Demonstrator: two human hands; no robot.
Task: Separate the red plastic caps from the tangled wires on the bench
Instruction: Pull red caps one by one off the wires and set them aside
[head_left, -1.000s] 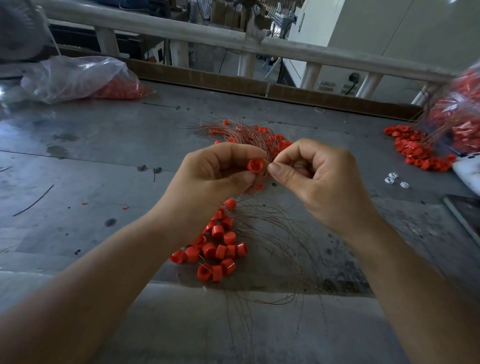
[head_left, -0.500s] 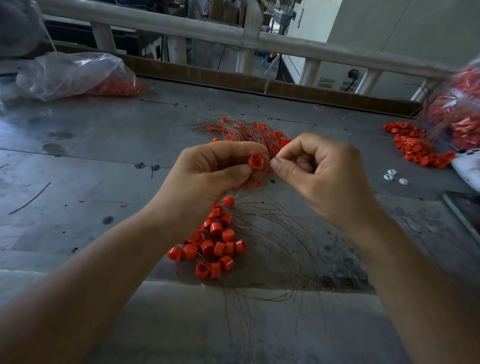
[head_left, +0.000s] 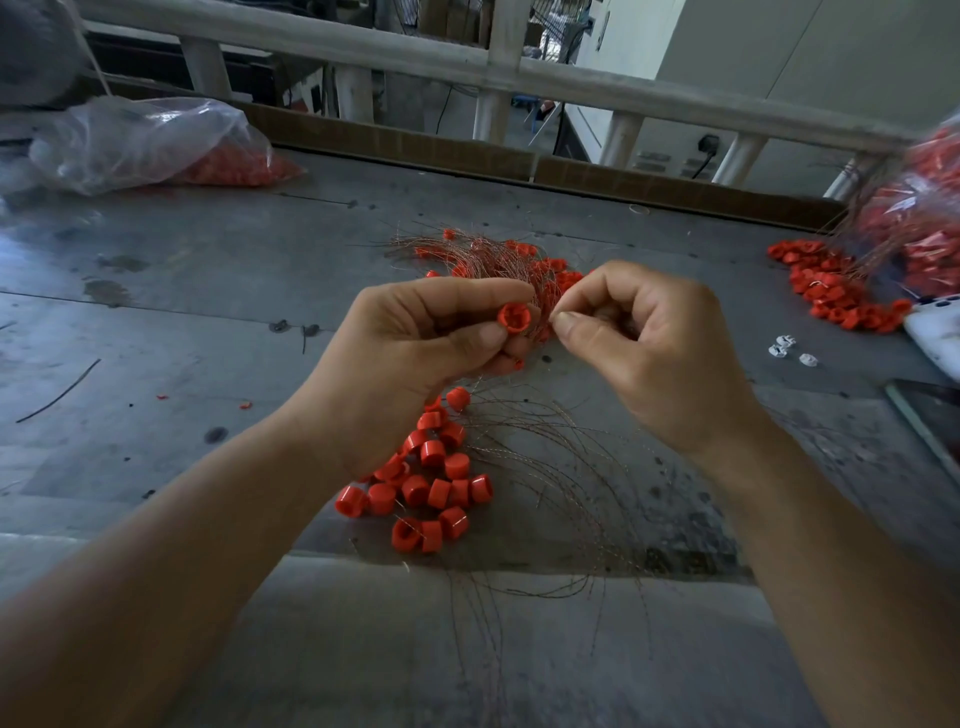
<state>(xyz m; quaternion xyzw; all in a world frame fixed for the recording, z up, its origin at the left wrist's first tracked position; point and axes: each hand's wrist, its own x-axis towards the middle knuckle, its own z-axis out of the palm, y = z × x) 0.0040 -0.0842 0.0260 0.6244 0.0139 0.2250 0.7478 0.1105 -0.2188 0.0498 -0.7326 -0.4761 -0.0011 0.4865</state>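
My left hand (head_left: 415, 353) pinches a red cap (head_left: 514, 318) between thumb and forefinger, its open side facing me. Just right of it, my right hand (head_left: 649, 353) pinches a thin wire (head_left: 551, 323) at the cap's edge with thumb and forefinger. Behind both hands lies a tangle of copper wires with red caps (head_left: 498, 260) caught in it. Below my left hand sits a pile of loose red caps (head_left: 431, 483). Loose wires (head_left: 545, 493) fan out over the bench beside that pile.
The grey metal bench (head_left: 208, 312) carries a clear bag of red caps (head_left: 156, 145) at the far left. Another bag (head_left: 924, 218) and spilled caps (head_left: 831, 291) lie at the far right. Small white parts (head_left: 784, 348) and a dark flat object (head_left: 930, 415) sit right. A railing (head_left: 467, 62) runs behind.
Both hands stay together at the same spot. The right thumb and forefinger have drawn slightly away from the cap while keeping the pinch.
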